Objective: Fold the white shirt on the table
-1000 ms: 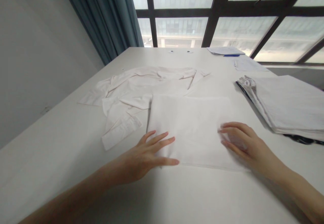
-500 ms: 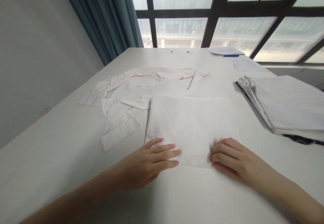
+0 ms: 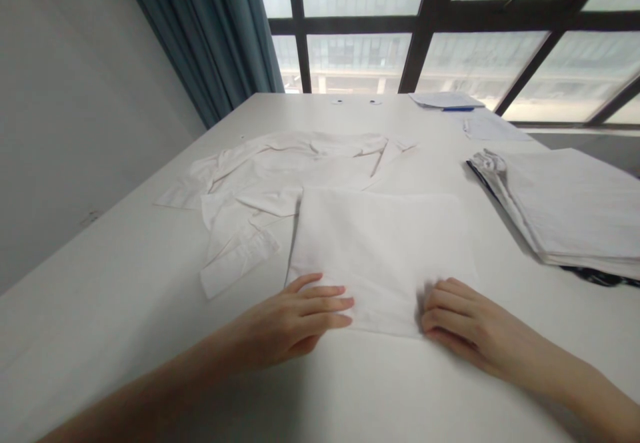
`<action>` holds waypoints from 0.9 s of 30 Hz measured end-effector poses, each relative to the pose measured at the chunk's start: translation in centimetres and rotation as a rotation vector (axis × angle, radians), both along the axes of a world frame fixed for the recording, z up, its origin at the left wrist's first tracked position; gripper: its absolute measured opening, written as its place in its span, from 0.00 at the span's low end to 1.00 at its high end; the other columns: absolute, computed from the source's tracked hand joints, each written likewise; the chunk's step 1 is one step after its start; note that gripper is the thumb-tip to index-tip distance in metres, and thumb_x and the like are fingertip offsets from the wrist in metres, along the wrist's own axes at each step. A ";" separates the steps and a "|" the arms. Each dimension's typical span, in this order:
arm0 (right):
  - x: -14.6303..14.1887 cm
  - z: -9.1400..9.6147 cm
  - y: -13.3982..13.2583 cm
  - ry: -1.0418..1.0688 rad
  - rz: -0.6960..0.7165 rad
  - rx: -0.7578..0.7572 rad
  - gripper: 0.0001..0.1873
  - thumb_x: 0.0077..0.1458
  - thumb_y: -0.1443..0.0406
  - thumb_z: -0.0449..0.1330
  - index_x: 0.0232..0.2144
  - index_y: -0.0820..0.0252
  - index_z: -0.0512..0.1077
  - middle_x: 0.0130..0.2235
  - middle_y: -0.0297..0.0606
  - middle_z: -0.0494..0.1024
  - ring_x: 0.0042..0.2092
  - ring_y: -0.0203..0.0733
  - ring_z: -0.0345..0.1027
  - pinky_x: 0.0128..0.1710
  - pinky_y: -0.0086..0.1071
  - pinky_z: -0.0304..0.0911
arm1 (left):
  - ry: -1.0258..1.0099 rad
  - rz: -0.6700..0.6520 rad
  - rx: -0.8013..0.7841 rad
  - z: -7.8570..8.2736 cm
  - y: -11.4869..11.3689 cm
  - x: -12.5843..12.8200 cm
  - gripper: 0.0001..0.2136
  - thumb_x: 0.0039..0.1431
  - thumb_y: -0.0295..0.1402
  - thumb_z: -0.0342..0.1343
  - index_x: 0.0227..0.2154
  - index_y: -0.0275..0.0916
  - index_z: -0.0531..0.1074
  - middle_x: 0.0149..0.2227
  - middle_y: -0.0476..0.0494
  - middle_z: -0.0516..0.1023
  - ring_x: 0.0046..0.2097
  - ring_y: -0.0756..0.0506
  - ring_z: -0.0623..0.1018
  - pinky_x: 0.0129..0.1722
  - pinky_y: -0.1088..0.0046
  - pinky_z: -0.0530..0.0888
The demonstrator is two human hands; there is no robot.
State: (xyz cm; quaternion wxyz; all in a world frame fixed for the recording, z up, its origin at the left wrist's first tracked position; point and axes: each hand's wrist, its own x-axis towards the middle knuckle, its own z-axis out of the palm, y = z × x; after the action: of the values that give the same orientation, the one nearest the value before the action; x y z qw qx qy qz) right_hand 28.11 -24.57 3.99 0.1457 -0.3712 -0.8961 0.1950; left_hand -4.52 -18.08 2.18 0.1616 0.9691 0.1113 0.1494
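A white folded cloth [image 3: 380, 249], a neat flat rectangle, lies on the white table in front of me. My left hand [image 3: 300, 316] rests flat on its near left corner, fingers stretched out and slightly apart. At the near right corner is my right hand [image 3: 460, 323], its fingers curled together against the cloth's edge; the fingertips and thumb are partly hidden, but they appear to grip the fabric. Behind and to the left of the folded piece, a crumpled white garment [image 3: 280, 163] with what looks like a sleeve [image 3: 240, 259] spreads loosely over the table.
On the right, a stack of folded white clothes [image 3: 575, 203] lies over something black. Papers [image 3: 445, 100] with a blue edge lie at the far right of the table [image 3: 125, 243]. A blue curtain [image 3: 220, 36] and windows stand beyond the far end.
My right hand has shifted very slightly right and towards me at the cloth's corner. My left hand stays nearly in place.
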 end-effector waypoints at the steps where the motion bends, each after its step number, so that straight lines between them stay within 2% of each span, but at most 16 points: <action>1: -0.1 0.0 0.1 -0.005 -0.002 -0.031 0.08 0.65 0.67 0.53 0.35 0.58 0.71 0.35 0.37 0.73 0.39 0.39 0.66 0.43 0.36 0.61 | -0.024 0.005 0.007 0.0 0.1 0.0 0.15 0.67 0.22 0.46 0.53 0.38 0.67 0.55 0.43 0.76 0.61 0.49 0.69 0.68 0.66 0.51; 5: -0.2 0.3 0.3 -0.013 -0.004 -0.100 0.09 0.65 0.66 0.52 0.36 0.57 0.71 0.36 0.38 0.74 0.40 0.40 0.67 0.45 0.37 0.61 | -0.110 0.006 0.064 0.2 0.3 -0.4 0.11 0.68 0.25 0.48 0.49 0.38 0.69 0.48 0.44 0.81 0.55 0.50 0.76 0.66 0.68 0.58; 8: -0.1 0.4 0.3 0.000 -0.009 -0.088 0.08 0.65 0.66 0.52 0.36 0.57 0.71 0.35 0.37 0.74 0.39 0.39 0.67 0.45 0.37 0.62 | -0.154 -0.011 0.122 0.6 0.4 -0.6 0.10 0.69 0.24 0.46 0.46 0.37 0.72 0.45 0.45 0.82 0.51 0.50 0.78 0.64 0.69 0.61; 12: 0.1 -0.7 0.0 0.031 -0.072 -0.014 0.09 0.66 0.64 0.52 0.35 0.56 0.70 0.33 0.35 0.74 0.36 0.38 0.68 0.41 0.34 0.65 | -0.204 -0.037 0.169 1.0 0.4 -0.7 0.10 0.68 0.23 0.47 0.43 0.34 0.73 0.41 0.43 0.83 0.47 0.50 0.81 0.63 0.68 0.65; 15: 0.3 -1.8 -0.2 0.058 -0.188 0.036 0.08 0.66 0.65 0.51 0.43 0.55 0.70 0.40 0.39 0.74 0.41 0.38 0.70 0.40 0.31 0.68 | -0.224 -0.043 0.166 1.1 0.4 -0.7 0.09 0.68 0.23 0.48 0.41 0.35 0.73 0.39 0.43 0.83 0.44 0.51 0.81 0.62 0.69 0.65; 18: 0.4 -2.5 -0.1 0.023 -0.223 0.133 0.13 0.65 0.64 0.54 0.51 0.53 0.68 0.50 0.44 0.73 0.51 0.42 0.68 0.48 0.36 0.68 | -0.230 -0.036 0.121 1.0 0.3 -0.7 0.09 0.67 0.23 0.48 0.42 0.37 0.73 0.37 0.45 0.84 0.42 0.51 0.82 0.63 0.68 0.64; 21: 0.5 -2.6 0.2 -0.077 -0.156 0.226 0.18 0.63 0.61 0.56 0.55 0.48 0.68 0.60 0.42 0.68 0.61 0.50 0.59 0.55 0.48 0.63 | -0.215 -0.030 0.024 1.0 0.2 -0.6 0.09 0.68 0.25 0.48 0.45 0.38 0.72 0.37 0.45 0.84 0.42 0.50 0.82 0.64 0.66 0.62; 24: 0.6 -2.3 0.5 -0.150 -0.096 0.236 0.19 0.64 0.60 0.56 0.57 0.46 0.68 0.63 0.38 0.66 0.64 0.50 0.55 0.57 0.50 0.62 | -0.197 -0.006 -0.089 0.8 0.2 -0.4 0.11 0.69 0.27 0.47 0.50 0.38 0.70 0.38 0.45 0.83 0.40 0.51 0.81 0.64 0.64 0.59; 27: 0.7 -2.0 0.8 -0.178 -0.075 0.232 0.19 0.65 0.61 0.54 0.57 0.47 0.69 0.62 0.36 0.68 0.64 0.48 0.57 0.56 0.47 0.63 | -0.131 0.041 -0.151 0.3 0.1 -0.3 0.12 0.70 0.30 0.47 0.53 0.40 0.68 0.40 0.46 0.81 0.43 0.51 0.79 0.66 0.62 0.56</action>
State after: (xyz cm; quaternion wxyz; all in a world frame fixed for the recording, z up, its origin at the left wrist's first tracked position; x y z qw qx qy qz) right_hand 28.82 -23.81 2.04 0.1150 -0.4009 -0.9075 0.0507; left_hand -4.79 -17.96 2.48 0.2381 0.9399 0.1313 0.2067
